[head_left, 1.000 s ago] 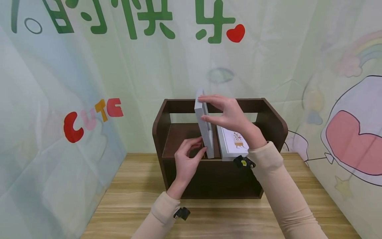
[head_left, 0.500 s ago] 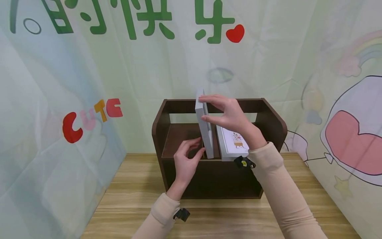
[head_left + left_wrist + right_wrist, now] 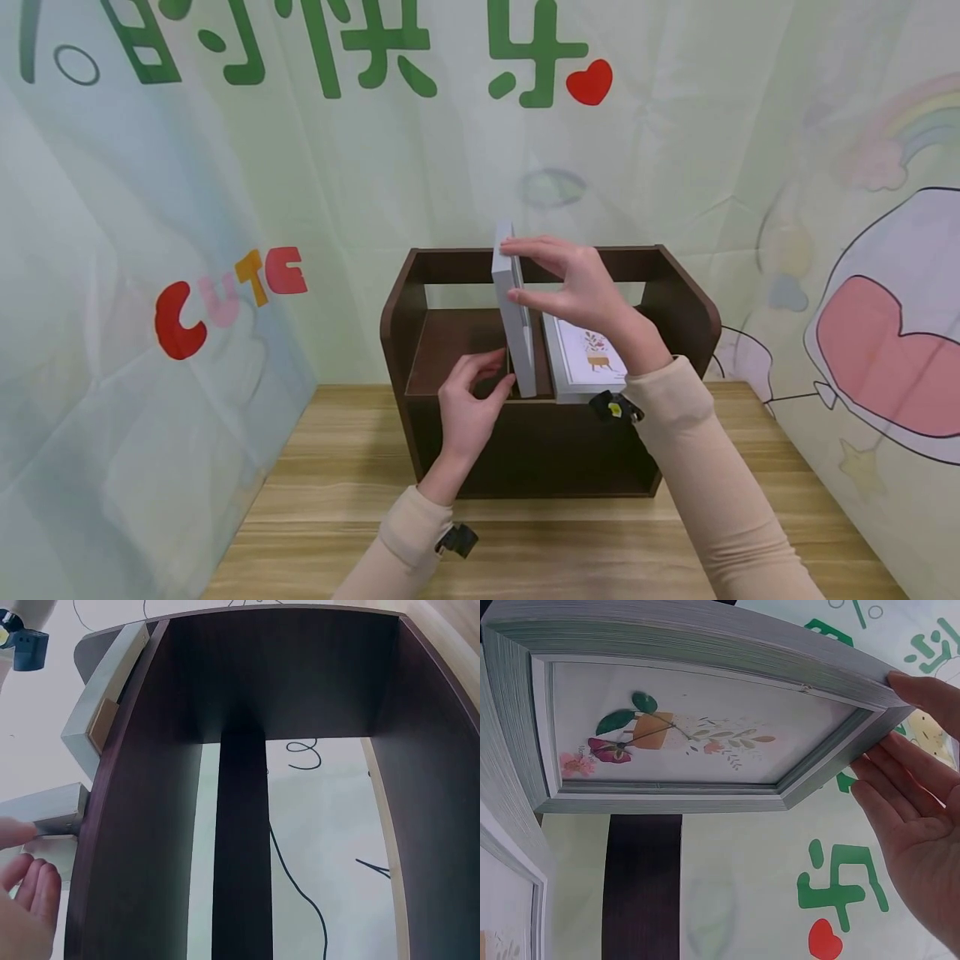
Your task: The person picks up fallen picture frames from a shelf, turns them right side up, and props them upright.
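A grey-white picture frame (image 3: 516, 333) stands nearly upright, edge-on, on top of the dark brown shelf (image 3: 555, 450). My right hand (image 3: 581, 283) holds its upper part; in the right wrist view the thumb and fingers (image 3: 922, 772) pinch a corner, and a pressed rose with green leaves shows behind the pane. Low on the frame's left side is my left hand (image 3: 468, 408), thumb and curled fingertips at its lower edge and back. In the left wrist view this hand (image 3: 26, 900) is partly cut off, so its exact contact is hard to see.
To the right, a second picture frame (image 3: 592, 358) with a potted-plant print leans back on the shelf. The shelf's raised sides (image 3: 401, 333) flank both frames. A wood-grain table (image 3: 337, 450) lies beneath, and a printed cloth (image 3: 360, 167) hangs behind.
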{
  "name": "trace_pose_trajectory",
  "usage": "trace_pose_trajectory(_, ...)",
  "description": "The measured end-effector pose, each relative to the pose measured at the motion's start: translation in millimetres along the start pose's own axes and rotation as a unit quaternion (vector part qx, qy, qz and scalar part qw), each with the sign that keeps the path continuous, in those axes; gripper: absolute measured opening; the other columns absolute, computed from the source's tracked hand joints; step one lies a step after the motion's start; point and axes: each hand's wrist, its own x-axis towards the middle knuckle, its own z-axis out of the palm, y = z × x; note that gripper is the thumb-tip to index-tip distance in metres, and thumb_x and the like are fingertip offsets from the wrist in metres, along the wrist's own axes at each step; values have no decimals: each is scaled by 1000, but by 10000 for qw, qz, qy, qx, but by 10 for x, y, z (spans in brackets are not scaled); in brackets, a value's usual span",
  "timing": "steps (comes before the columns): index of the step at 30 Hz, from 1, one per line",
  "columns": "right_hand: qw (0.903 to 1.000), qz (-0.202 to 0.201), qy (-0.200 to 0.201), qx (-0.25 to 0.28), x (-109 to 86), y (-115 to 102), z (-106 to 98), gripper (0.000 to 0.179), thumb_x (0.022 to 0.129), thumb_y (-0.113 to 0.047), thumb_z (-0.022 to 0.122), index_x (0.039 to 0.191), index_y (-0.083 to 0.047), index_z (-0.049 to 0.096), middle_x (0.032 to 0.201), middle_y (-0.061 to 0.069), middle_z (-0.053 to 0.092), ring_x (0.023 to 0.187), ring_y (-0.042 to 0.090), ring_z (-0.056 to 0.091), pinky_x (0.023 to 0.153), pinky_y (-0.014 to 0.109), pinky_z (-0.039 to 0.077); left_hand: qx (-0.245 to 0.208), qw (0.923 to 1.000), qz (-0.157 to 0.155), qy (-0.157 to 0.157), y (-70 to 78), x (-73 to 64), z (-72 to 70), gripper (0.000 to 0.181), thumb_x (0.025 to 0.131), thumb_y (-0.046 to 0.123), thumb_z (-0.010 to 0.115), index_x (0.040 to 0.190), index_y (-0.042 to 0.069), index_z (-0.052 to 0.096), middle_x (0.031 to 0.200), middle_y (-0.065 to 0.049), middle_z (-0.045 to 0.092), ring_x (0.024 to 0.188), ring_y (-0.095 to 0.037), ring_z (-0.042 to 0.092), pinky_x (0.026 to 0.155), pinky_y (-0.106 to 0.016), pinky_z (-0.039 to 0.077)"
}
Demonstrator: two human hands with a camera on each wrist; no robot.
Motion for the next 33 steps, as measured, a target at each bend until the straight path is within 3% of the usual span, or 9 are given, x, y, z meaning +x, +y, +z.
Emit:
trace_pose_trajectory(7, 9999, 127, -14, 2, 4, -28, 10, 51, 80, -15, 76, 127, -8, 60, 130, 7, 59, 126, 17, 52, 106, 31, 41, 86, 9999, -69, -53, 8, -2, 9, 28, 77, -9, 71, 105, -9, 67, 95, -26, 62, 89, -38, 62, 81, -48, 54)
trace_pose_trajectory(16, 9998, 217, -37, -21, 3, -377, -45, 47, 80, -4, 73, 125, 5, 58, 128, 20, 58, 125, 28, 52, 106, 37, 41, 165, 9996, -227, -24, 21, 14, 1, 27, 77, -10, 69, 103, -8, 68, 95, -24, 65, 88, -36, 64, 80, -47, 55)
trace_pose_trajectory(26, 9998, 212, -35, 4, 7, -373, -41, 47, 81, -4, 72, 124, 4, 58, 128, 19, 58, 125, 28, 52, 106, 36, 41, 116, 9986, -518, 86, 28, 29, -32, 25, 77, -9, 69, 102, -7, 69, 94, -24, 66, 84, -36, 66, 78, -50, 55)
trace_pose_trajectory(33, 9997, 211, -67, -30, 13, -388, -34, 47, 81, -5, 72, 125, 4, 58, 128, 18, 58, 125, 28, 52, 106, 37, 41, 238, 9983, -428, 328, -3, 39, -85, 20, 77, -10, 68, 97, -7, 70, 91, -22, 67, 81, -33, 67, 75, -47, 56)
